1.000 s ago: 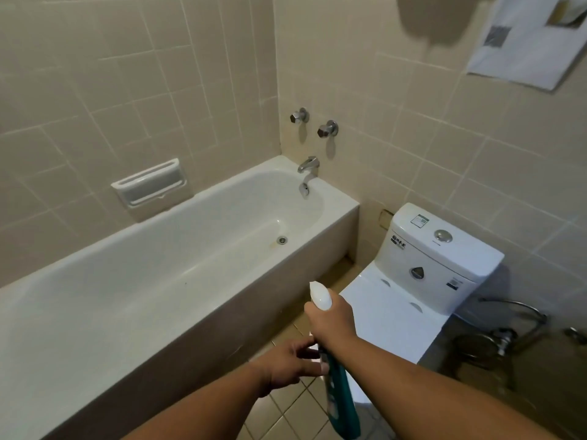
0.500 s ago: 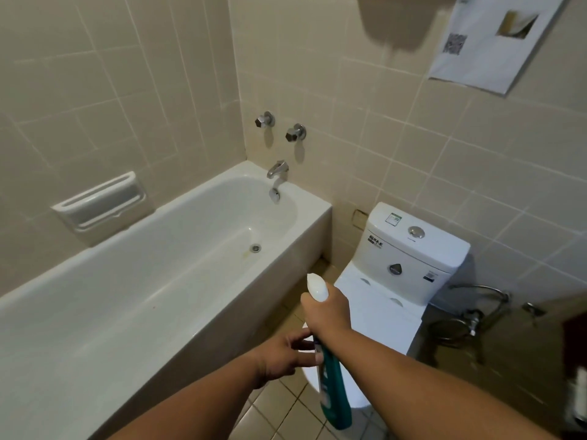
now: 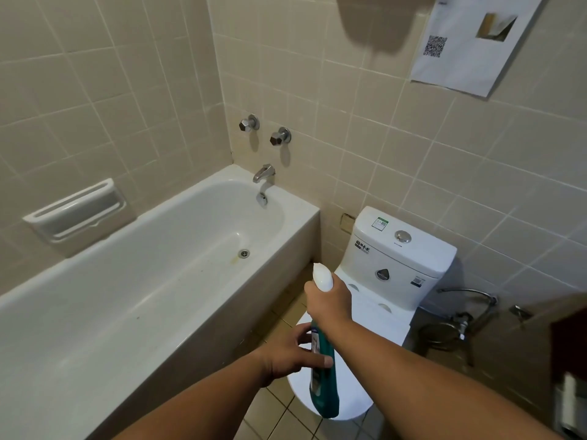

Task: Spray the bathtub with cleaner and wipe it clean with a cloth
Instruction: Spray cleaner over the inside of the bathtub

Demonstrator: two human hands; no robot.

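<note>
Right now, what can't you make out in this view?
Head view: bottle neck, wrapped by the right hand, any trigger hidden.
Its label: too small, partly behind the left hand.
Near end of bathtub: cut off by the left edge.
Right-edge dark object: blurred, cropped.

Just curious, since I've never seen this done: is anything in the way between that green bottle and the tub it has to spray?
Nothing visible. The right hand grips the green bottle near its white top, the left hand its body, above the toilet. The bathtub lies open to the left, nothing between.
</note>
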